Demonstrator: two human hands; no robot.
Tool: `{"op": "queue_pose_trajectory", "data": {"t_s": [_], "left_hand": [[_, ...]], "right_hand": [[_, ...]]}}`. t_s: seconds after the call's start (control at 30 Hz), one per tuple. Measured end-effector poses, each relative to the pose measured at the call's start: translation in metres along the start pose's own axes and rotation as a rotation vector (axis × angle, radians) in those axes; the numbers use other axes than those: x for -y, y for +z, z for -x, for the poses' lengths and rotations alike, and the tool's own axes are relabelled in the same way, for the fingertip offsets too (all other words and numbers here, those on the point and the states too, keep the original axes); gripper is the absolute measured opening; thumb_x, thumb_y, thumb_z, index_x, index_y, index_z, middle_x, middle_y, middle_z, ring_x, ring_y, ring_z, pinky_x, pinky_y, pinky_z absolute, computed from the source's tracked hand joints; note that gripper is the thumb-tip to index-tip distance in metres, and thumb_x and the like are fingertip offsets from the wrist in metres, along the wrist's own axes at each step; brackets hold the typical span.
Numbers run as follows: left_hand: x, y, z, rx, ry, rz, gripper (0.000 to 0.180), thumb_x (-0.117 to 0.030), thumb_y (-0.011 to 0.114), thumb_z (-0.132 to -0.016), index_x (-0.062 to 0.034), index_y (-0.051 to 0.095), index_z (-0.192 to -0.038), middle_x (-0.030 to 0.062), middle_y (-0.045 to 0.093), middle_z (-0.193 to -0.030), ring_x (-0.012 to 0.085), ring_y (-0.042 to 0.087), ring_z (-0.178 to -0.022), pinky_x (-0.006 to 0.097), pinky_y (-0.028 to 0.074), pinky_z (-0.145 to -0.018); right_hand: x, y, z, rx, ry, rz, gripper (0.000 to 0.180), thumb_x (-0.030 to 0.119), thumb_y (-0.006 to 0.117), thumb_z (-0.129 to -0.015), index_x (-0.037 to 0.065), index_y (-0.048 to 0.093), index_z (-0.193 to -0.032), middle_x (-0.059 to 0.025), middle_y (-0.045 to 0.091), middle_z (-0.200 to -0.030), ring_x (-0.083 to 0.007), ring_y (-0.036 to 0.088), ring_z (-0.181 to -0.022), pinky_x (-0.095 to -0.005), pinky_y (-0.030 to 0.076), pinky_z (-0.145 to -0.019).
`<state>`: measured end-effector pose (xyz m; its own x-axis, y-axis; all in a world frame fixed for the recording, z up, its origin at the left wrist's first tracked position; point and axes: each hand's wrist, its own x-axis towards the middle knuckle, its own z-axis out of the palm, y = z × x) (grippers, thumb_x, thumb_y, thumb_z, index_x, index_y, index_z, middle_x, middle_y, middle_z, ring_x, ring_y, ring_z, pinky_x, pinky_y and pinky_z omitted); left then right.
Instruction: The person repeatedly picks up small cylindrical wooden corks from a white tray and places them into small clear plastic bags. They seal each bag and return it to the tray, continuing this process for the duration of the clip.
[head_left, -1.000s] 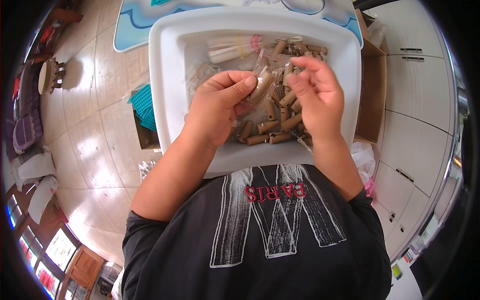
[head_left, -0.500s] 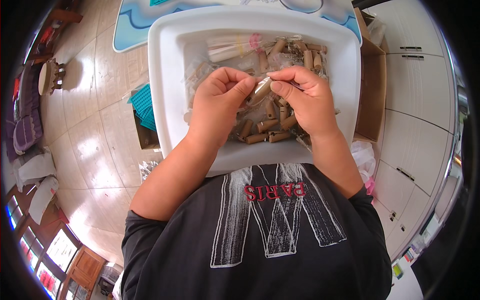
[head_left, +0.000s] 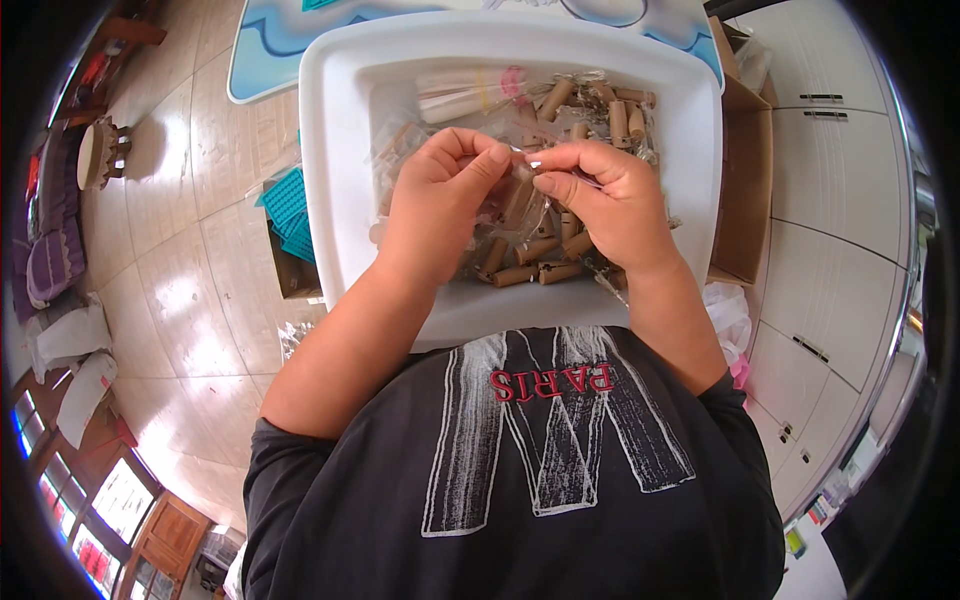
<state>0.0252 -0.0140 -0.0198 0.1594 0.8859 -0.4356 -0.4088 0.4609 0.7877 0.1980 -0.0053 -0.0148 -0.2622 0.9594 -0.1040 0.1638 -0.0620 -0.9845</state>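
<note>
Above a white plastic tub (head_left: 335, 190), both my hands pinch the upper edge of a small clear plastic bag (head_left: 522, 205). My left hand (head_left: 432, 205) grips it between thumb and fingertips. Close beside it, my right hand (head_left: 615, 210) pinches the other side of the edge. A brown shape shows through the bag; I cannot tell whether it is inside or behind. Below lie several brown cardboard-like tubes (head_left: 515, 276), some in clear wrapping, with dark marks at their ends. My hands hide part of the pile.
The tub stands against a blue-and-white patterned table (head_left: 265, 60). On its left, teal textured sheets (head_left: 288, 205) rest in a cardboard box. Another cardboard box (head_left: 748, 190) stands at the right, before white cabinets (head_left: 835, 165). A white plastic bag (head_left: 727, 318) lies below that box.
The plastic bag has shifted and now hangs down more between my hands. My right fingertips have moved slightly down and left along its edge. My left hand has barely moved.
</note>
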Motion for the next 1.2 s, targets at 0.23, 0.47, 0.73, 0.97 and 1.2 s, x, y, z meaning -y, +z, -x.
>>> {"op": "queue_pose_trajectory", "data": {"t_s": [0.23, 0.47, 0.73, 0.97, 1.2], "left_hand": [[-0.002, 0.01, 0.003, -0.017, 0.07, -0.056, 0.024, -0.01, 0.052, -0.09, 0.0031, 0.056, -0.109, 0.0027, 0.062, -0.083, 0.0054, 0.054, -0.069, 0.019, 0.044, -0.06], [0.006, 0.013, 0.008, 0.073, 0.125, -0.174, 0.019, -0.007, 0.057, -0.087, 0.0011, 0.061, -0.103, 0.0033, 0.064, -0.087, 0.0068, 0.056, -0.076, 0.021, 0.046, -0.066], [0.008, 0.015, 0.009, 0.096, 0.177, -0.291, 0.015, -0.008, 0.057, -0.087, 0.002, 0.062, -0.097, 0.0034, 0.065, -0.087, 0.0051, 0.055, -0.079, 0.019, 0.045, -0.069], [-0.007, 0.011, 0.007, -0.013, 0.117, -0.08, 0.013, -0.009, 0.053, -0.09, 0.0014, 0.055, -0.097, 0.007, 0.065, -0.091, 0.0084, 0.058, -0.08, 0.021, 0.047, -0.071], [-0.007, 0.007, 0.006, -0.002, 0.143, -0.167, 0.013, -0.008, 0.053, -0.089, 0.0017, 0.052, -0.098, 0.0086, 0.065, -0.093, 0.0095, 0.059, -0.08, 0.021, 0.049, -0.07]], "right_hand": [[0.006, 0.002, -0.002, -0.309, -0.34, 0.359, 0.013, 0.006, 0.068, -0.075, 0.004, 0.066, -0.088, -0.0042, 0.058, -0.074, -0.0117, 0.055, -0.062, -0.0225, 0.044, -0.057], [0.004, 0.008, -0.006, -0.323, -0.598, 0.542, 0.012, 0.006, 0.069, -0.072, 0.005, 0.064, -0.083, -0.0056, 0.054, -0.074, -0.0172, 0.053, -0.057, -0.0265, 0.044, -0.051], [-0.01, 0.0, -0.011, -0.442, -0.279, -0.051, 0.014, 0.015, 0.057, -0.086, 0.002, 0.055, -0.081, -0.0027, 0.053, -0.071, -0.01, 0.045, -0.055, -0.0215, 0.036, -0.048], [-0.001, -0.021, -0.005, -0.276, 0.164, -0.5, 0.018, 0.022, 0.057, -0.089, 0.003, 0.058, -0.089, 0.0038, 0.05, -0.067, -0.0026, 0.035, -0.05, -0.0179, 0.028, -0.044], [0.002, -0.003, -0.001, -0.069, 0.119, -0.206, 0.013, 0.012, 0.062, -0.085, 0.001, 0.059, -0.091, 0.0034, 0.057, -0.077, -0.0014, 0.047, -0.068, -0.0156, 0.037, -0.059]]}}
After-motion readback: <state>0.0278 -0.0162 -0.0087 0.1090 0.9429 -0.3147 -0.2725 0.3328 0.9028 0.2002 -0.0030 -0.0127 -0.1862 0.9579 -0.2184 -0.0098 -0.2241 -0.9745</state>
